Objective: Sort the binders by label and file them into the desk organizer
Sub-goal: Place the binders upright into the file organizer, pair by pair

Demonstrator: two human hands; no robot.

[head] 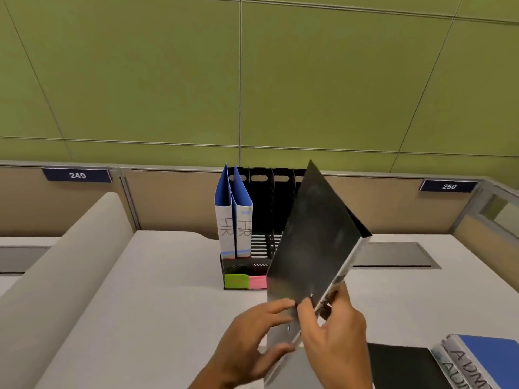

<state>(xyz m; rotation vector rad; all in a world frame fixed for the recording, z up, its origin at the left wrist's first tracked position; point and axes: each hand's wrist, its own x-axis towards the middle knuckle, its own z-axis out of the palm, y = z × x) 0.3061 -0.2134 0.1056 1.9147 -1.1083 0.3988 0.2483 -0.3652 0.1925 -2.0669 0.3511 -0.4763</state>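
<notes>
A black binder [314, 240] is held up tilted in front of me, its white spine facing right. My left hand [247, 341] grips its lower left cover edge and my right hand [334, 338] grips its lower spine. Behind it a black desk organizer [266, 209] stands at the back of the desk. Two blue binders [234, 217] labelled HR stand in its leftmost slots. The organizer's right slots are hidden by the held binder. Green and pink labels [245, 281] are stuck on the organizer's front.
Flat at the lower right lie a black binder [401, 366] and a blue binder [488, 357] with spines reading ADM. A grey cable hatch [393, 255] is set in the desk at the right. A beige partition [64, 262] rises at the left.
</notes>
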